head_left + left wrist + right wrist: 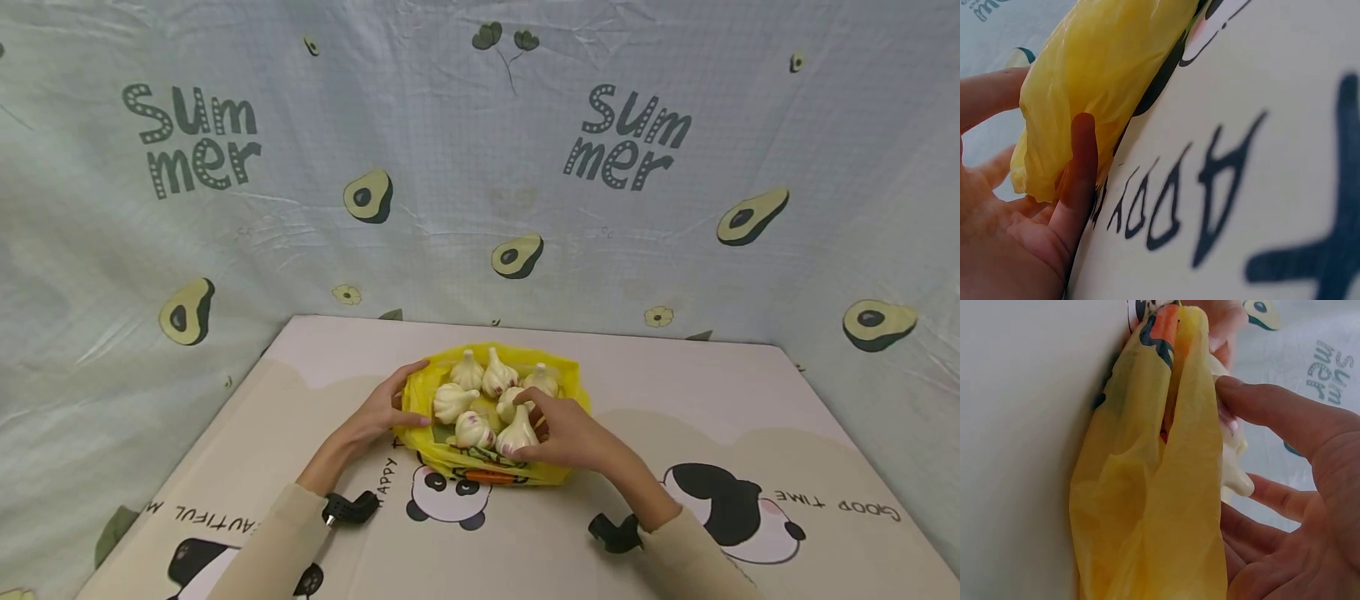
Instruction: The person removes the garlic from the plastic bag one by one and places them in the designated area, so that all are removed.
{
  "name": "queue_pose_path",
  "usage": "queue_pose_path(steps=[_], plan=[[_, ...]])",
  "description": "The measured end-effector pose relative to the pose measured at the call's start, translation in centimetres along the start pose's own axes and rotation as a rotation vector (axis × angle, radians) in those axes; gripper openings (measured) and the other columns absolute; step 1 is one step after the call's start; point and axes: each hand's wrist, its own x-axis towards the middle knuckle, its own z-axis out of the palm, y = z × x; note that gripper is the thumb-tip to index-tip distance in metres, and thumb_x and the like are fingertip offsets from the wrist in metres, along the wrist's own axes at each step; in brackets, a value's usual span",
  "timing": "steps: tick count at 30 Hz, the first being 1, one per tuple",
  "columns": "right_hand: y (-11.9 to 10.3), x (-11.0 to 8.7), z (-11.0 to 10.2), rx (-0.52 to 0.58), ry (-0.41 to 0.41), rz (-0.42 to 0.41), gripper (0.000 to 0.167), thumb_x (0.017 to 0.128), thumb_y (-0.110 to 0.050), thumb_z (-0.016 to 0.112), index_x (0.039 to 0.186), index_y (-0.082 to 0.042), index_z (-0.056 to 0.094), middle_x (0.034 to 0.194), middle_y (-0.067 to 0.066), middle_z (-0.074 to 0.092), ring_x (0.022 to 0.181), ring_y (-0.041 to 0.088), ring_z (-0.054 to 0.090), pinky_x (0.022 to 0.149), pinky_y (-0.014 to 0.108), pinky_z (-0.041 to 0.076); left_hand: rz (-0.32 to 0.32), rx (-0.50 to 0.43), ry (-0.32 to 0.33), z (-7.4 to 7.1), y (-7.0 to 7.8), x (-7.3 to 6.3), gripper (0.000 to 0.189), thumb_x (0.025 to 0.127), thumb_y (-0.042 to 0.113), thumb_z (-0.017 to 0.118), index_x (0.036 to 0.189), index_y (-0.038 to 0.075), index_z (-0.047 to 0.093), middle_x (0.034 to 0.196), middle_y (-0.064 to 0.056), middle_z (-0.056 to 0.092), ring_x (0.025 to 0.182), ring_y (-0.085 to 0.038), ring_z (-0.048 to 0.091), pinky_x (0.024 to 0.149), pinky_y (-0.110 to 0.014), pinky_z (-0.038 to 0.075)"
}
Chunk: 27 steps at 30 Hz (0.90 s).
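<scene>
A yellow plastic bag [566, 383] lies with its mouth spread wide on the table, and several white garlic bulbs [454, 402] sit in it. At the bag's left side my left hand [381, 410] grips the film; in the left wrist view the thumb [1084, 150] lies across the near face, with the other fingers partly hidden behind. My right hand [566, 429] reaches over the right rim and holds a garlic bulb [517, 433] at the front right. The right wrist view shows the thumb [1266, 406] against that bulb, its stem [1236, 475] pointing toward the fingers.
The table [525, 542] wears a pale cover printed with pandas and lettering. Behind it hangs a white curtain [450, 125] with avocado prints. Black wrist mounts [351, 508] stick out inward from both sleeves.
</scene>
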Motion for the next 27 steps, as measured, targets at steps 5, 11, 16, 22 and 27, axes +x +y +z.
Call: queue_pose_path(steps=[5, 11, 16, 22, 27], plan=[[0.0, -0.3, -0.5, 0.01, 0.014, 0.007, 0.068, 0.082, -0.045, 0.085, 0.135, -0.017, 0.052, 0.106, 0.004, 0.07, 0.095, 0.018, 0.069, 0.083, 0.037, 0.06, 0.027, 0.007, -0.006, -0.1, -0.2, 0.2, 0.101, 0.08, 0.006, 0.079, 0.164, 0.02, 0.025, 0.17, -0.015, 0.022, 0.149, -0.043, 0.036, 0.11, -0.044, 0.049], [0.1, -0.3, -1.2, 0.055, 0.022, -0.024, 0.075, 0.081, -0.041, 0.087, 0.142, -0.016, 0.05, 0.11, 0.006, 0.069, 0.101, 0.02, 0.069, 0.086, 0.038, 0.061, 0.056, 0.039, -0.003, -0.1, -0.5, 0.2, 0.101, 0.08, 0.007, 0.078, 0.164, 0.019, 0.025, 0.169, -0.015, 0.025, 0.147, -0.045, 0.039, 0.112, -0.048, 0.048], [0.2, -0.4, -1.5, 0.094, 0.03, -0.039, 0.072, 0.08, -0.04, 0.089, 0.138, -0.016, 0.054, 0.113, 0.005, 0.068, 0.103, 0.02, 0.067, 0.083, 0.032, 0.062, 0.065, 0.038, -0.006, -0.1, -0.7, 0.1, 0.1, 0.08, 0.008, 0.078, 0.164, 0.02, 0.025, 0.168, -0.016, 0.027, 0.143, -0.044, 0.044, 0.108, -0.046, 0.052], [0.4, -0.6, -2.1, 0.154, 0.034, -0.092, 0.071, 0.081, -0.035, 0.088, 0.138, -0.012, 0.053, 0.115, 0.009, 0.066, 0.111, 0.027, 0.067, 0.088, 0.037, 0.063, 0.064, 0.029, -0.004, -0.1, -0.7, 0.0, 0.099, 0.08, 0.008, 0.077, 0.164, 0.019, 0.026, 0.168, -0.016, 0.027, 0.143, -0.044, 0.043, 0.106, -0.043, 0.054], [0.5, -0.9, -2.8, 0.194, 0.047, -0.101, 0.074, 0.083, -0.031, 0.087, 0.144, -0.009, 0.05, 0.117, 0.012, 0.064, 0.112, 0.03, 0.067, 0.086, 0.034, 0.063, 0.068, 0.037, 0.0, -0.1, -0.7, 0.2, 0.099, 0.08, 0.009, 0.077, 0.164, 0.019, 0.026, 0.168, -0.016, 0.027, 0.143, -0.043, 0.044, 0.106, -0.043, 0.053]])
